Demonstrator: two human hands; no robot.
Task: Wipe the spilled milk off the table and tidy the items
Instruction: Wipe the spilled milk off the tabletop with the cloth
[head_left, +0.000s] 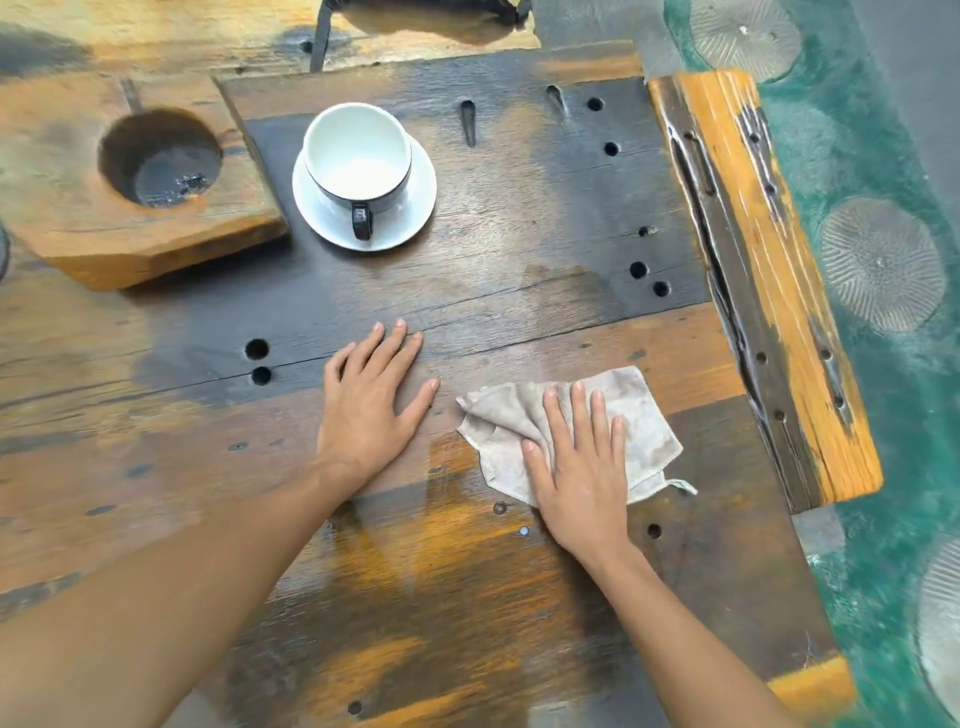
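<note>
On the near part of the wooden worktop (519, 249): right hand (576, 467), fingers spread, pressed flat on a crumpled grey cloth (644, 421); left hand (369, 395), open and empty, palm down on bare wood just beside the cloth. Farther back: white cup (357, 156), black handle, upright on white saucer (410, 208). Far left: wooden block (67, 234) with round recess.

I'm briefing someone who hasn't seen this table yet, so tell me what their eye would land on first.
First, the two bare hands low in the middle: the right hand lies flat on a crumpled grey cloth, while the left hand rests palm-down on the bare wood beside it. Next, the white cup standing upright on its saucer farther back, handle toward the person. Left of it sits a wooden block with a big round hole.
</note>
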